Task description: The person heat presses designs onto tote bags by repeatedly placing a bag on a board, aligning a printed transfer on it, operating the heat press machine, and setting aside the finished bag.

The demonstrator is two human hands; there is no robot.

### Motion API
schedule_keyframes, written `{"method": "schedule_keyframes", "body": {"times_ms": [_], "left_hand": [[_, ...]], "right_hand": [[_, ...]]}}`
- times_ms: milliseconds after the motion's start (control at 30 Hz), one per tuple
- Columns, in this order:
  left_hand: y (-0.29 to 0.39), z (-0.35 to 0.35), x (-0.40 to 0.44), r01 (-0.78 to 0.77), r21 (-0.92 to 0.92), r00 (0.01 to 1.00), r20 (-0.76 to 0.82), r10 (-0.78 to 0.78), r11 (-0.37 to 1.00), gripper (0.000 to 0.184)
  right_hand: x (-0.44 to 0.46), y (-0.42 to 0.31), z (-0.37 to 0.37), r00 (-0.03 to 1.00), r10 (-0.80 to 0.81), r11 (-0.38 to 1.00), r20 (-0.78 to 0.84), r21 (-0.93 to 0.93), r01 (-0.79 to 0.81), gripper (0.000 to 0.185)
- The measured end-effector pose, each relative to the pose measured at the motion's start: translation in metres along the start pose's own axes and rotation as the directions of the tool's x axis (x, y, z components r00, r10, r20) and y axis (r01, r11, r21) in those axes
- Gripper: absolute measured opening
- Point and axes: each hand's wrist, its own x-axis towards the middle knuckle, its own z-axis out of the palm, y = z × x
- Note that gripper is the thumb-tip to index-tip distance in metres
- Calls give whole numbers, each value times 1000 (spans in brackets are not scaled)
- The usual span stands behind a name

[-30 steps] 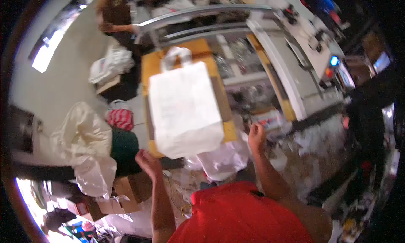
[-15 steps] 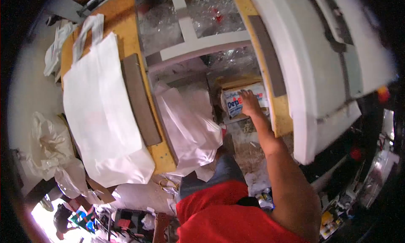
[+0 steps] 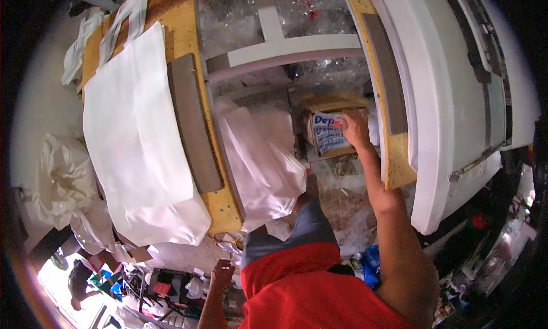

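My right hand [image 3: 357, 130] reaches down into an open cardboard box [image 3: 337, 153] under the table frame. Its fingers are drawn together on a white printed bag [image 3: 328, 136] with blue and red lettering, which lies in the box. The fingertips are partly hidden against the print. Low beside my body, my left hand [image 3: 221, 275] hangs with loosely bent fingers, and no object shows in it. A white fabric bag with handles [image 3: 140, 140] lies flat on the yellow wooden board at the left. More white bags [image 3: 260, 163] hang in the gap between the boards.
Yellow boards [image 3: 228, 212] edge the gap on both sides, joined by a white crossbar [image 3: 297, 46]. Clear plastic [image 3: 319, 15] lies behind it. A thick white stack [image 3: 428, 101] stands on the right. A crumpled plastic bag [image 3: 65, 180] hangs at far left; clutter covers the floor below.
My right hand's fingers have gone from spread over the printed bag to drawn together on it. My left hand has come up further into view. The whole view has shifted slightly.
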Motion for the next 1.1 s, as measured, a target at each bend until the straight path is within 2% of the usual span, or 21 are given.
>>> {"method": "schedule_keyframes", "body": {"times_ms": [133,200,267,333,400,433,467,500,567,600,633,667,700,733,767,800,833,867,967,1033,1100], "left_hand": [[27,-15,5,-124,39,991,-54,126,991,33],[62,-21,2,-457,213,873,-79,482,863,35],[129,-37,-20,-433,63,900,93,426,899,38],[201,-58,-41,-488,208,857,298,420,847,49],[270,-86,-76,-774,-26,629,90,772,633,59],[296,-97,-89,-811,68,582,-17,813,582,61],[313,-110,-97,-831,168,517,-116,848,530,63],[320,-128,-102,-838,181,498,-136,857,515,63],[328,-160,-109,-875,-46,474,-272,837,481,54],[323,-181,-101,-836,-121,549,-193,813,535,50],[313,-203,-86,-785,-188,613,-105,783,590,45],[304,-217,-65,-844,-108,534,-240,810,525,37],[302,-242,-60,-844,-85,527,-314,790,530,33],[303,-264,-52,-803,-150,584,-397,708,577,31],[299,-283,-33,-825,-131,540,-472,697,550,33],[288,-298,3,-845,-152,507,-535,676,513,36],[288,-315,17,-844,-157,499,-581,643,512,37],[285,-330,39,-800,-163,543,-606,581,578,39],[291,-359,66,-742,-62,524,-675,520,667,41],[294,-368,79,-735,-16,502,-685,528,678,41],[294,-369,87,-722,30,482,-696,533,691,40]], "right_hand": [[-20,-7,-10,995,98,995,-7,16,-98,17],[-47,-41,-43,990,92,985,-104,157,-75,17],[-91,-93,-87,989,150,974,18,167,-150,20],[-128,-164,-143,978,176,965,109,179,-193,26],[-157,-197,-173,982,51,950,184,293,-104,24],[-148,-234,-206,987,27,952,160,297,-74,24],[-141,-283,-249,966,14,923,257,368,-111,24],[-137,-321,-273,936,-5,890,353,427,-157,24],[-122,-358,-279,942,-119,888,313,457,-40,24],[-112,-375,-281,930,-219,873,294,484,52,26],[-100,-394,-278,950,-200,864,239,501,55,29],[-86,-413,-275,967,-177,853,185,519,57,32],[-69,-438,-287,970,-137,846,201,532,9,34],[-53,-461,-300,971,-97,838,217,544,-38,35],[-41,-472,-297,975,-94,840,202,542,-31,35],[-29,-477,-284,981,-145,884,-131,429,188,35],[-21,-481,-269,871,-225,903,-436,243,355,36],[-13,-482,-254,867,-224,905,-445,236,355,36],[4,-486,-209,810,-147,911,-567,242,335,35],[5,-497,-182,799,-271,903,-536,147,405,40],[2,-503,-157,819,-290,916,-495,103,387,41]]}}
